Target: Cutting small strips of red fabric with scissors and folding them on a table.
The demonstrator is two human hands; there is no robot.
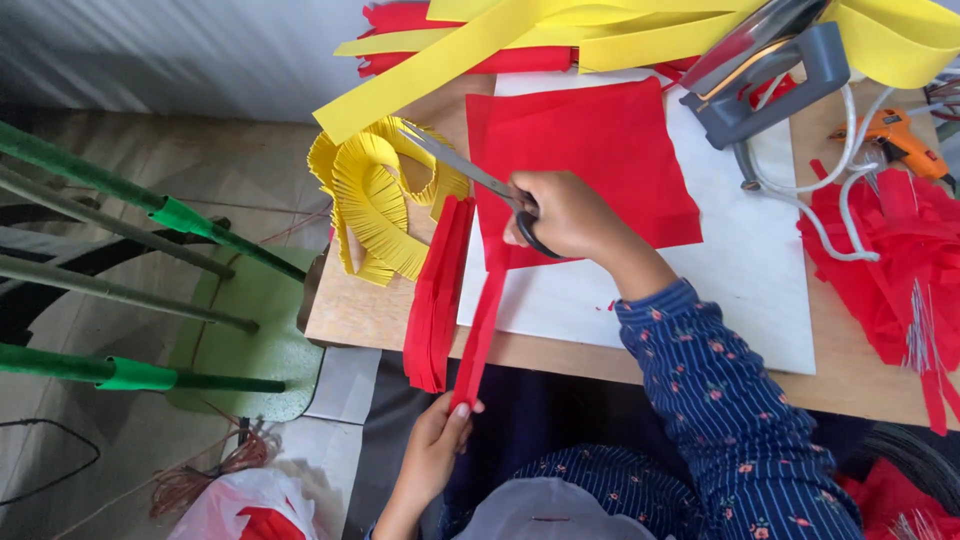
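**Inspector:** Noted from where I stand: the right hand (565, 215) has its fingers through the handles of the scissors (480, 180), clenched round them, blades open and pointing to the far left. They are partway along the left edge of the red sheet (590, 160), which lies flat on the white board (740, 270).

**Assistant:** And the other hand?

**Inspector:** The left hand (437, 440), near the body, pinches the free end of the red strip (480, 330) between thumb and fingertips, holding it taut over the table edge (350, 310).

**Assistant:** Sound practice?

**Inspector:** In my judgement, yes, if that tension stays even and the blades run parallel to the sheet's edge; slack would let the strip wander in width. A stack of cut red strips (435, 290) lies just left, beside the fringed yellow coils (375, 200).
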